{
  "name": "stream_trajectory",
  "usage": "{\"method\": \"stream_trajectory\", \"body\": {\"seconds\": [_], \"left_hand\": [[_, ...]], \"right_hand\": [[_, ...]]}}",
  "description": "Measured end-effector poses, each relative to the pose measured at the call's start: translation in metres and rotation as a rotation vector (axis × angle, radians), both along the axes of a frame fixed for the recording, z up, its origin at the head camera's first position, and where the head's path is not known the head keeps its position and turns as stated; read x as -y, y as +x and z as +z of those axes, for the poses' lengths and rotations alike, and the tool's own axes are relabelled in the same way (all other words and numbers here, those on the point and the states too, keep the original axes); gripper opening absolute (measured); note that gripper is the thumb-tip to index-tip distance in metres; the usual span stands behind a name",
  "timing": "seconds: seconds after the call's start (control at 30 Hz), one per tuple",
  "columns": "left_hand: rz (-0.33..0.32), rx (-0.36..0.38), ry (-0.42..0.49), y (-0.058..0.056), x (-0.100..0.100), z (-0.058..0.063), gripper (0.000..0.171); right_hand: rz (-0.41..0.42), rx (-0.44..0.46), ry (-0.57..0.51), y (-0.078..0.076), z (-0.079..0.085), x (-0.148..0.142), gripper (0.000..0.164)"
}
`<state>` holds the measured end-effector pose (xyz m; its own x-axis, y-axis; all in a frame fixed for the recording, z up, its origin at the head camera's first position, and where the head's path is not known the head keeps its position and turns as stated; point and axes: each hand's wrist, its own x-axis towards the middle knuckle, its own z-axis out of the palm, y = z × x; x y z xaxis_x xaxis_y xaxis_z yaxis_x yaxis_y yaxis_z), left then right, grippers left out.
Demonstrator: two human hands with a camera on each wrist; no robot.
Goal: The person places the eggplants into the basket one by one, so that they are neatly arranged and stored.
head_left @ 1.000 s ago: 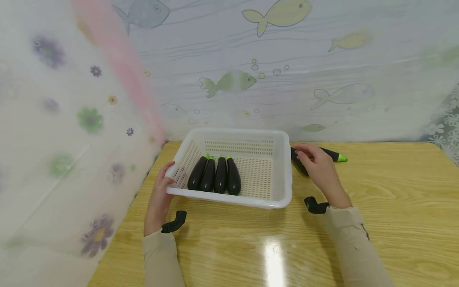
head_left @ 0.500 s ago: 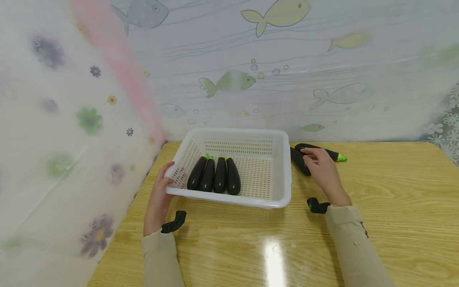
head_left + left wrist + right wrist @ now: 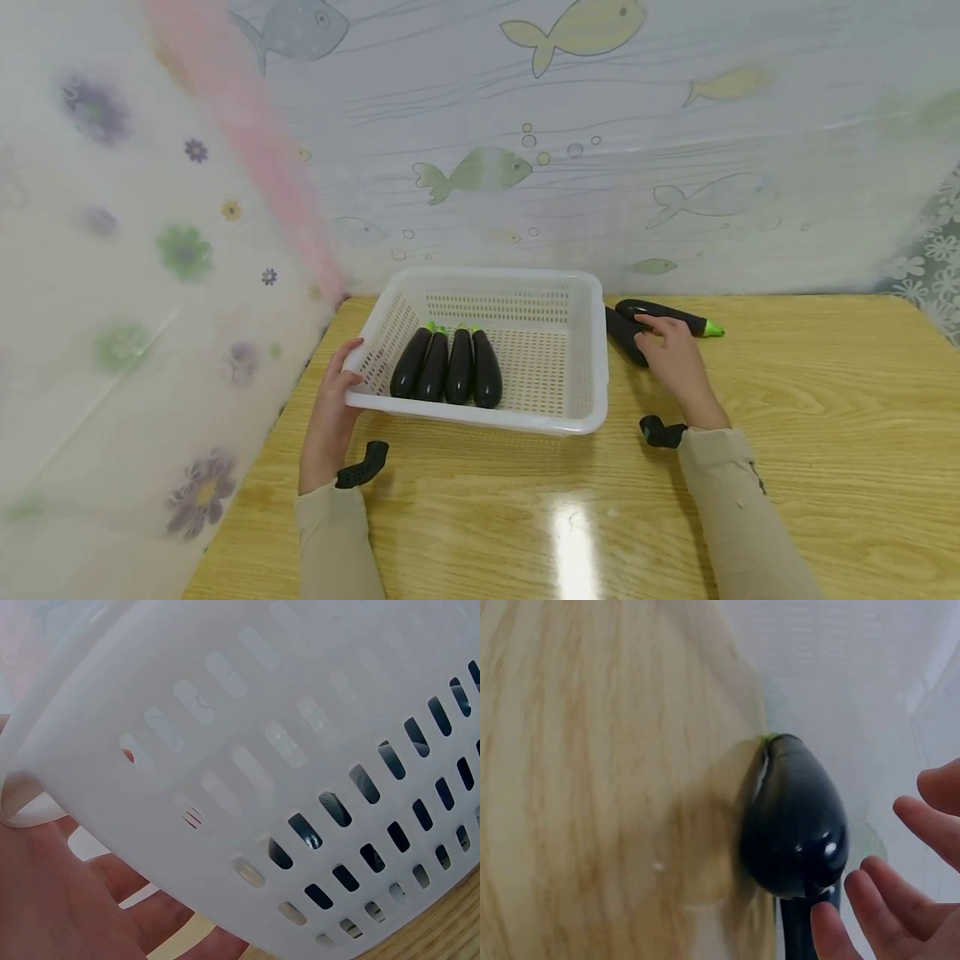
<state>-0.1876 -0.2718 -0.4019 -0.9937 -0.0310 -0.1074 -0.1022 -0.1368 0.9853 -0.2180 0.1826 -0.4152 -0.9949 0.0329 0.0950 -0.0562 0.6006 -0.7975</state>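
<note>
1. Nearest, before the white rectangular slotted plastic basket (image 3: 587, 367), is the yellow-brown wood-grain tabletop (image 3: 465, 525). Over it come two beige cloth sleeves (image 3: 337, 542), with a small black angled device (image 3: 363, 467) at each wrist.
2. At the left end of the basket, the left grip (image 3: 328, 417), a bare hand, has its fingers bent around the rim and holds it.
3. In the left half of the basket lie four glossy blackish-purple eggplants with green stems (image 3: 457, 371), side by side, stems toward the back.
4. To the right of the basket is the right grip (image 3: 678, 358), also bare. Its fingers are loosely bent and spread, with nothing held; whether a fingertip touches, I cannot tell.
5. Just beside the basket's right wall lies a fifth dark eggplant (image 3: 626, 340); behind it a sixth dark eggplant (image 3: 684, 318) points its green stem away from the basket.
6. The step in hand seems to be reaching for one of these two. The next move calls for closing the fingers around it, I judge.
7. Farthest, behind the basket, hangs a pale fish-printed sheet (image 3: 480, 225). I can read no brand, label or writing anywhere.
</note>
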Motion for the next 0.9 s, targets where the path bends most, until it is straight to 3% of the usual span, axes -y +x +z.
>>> {"method": "stream_trajectory", "body": {"seconds": [0.43,0.9], "left_hand": [[0.001,-0.003,0.012,0.000,-0.001,-0.001,0.054],[-0.003,-0.008,0.002,0.001,-0.001,0.001,0.054]], "right_hand": [[0.080,0.107,0.115,-0.003,-0.009,0.000,0.050],[0.085,0.115,0.088,-0.004,-0.011,0.001,0.045]]}}
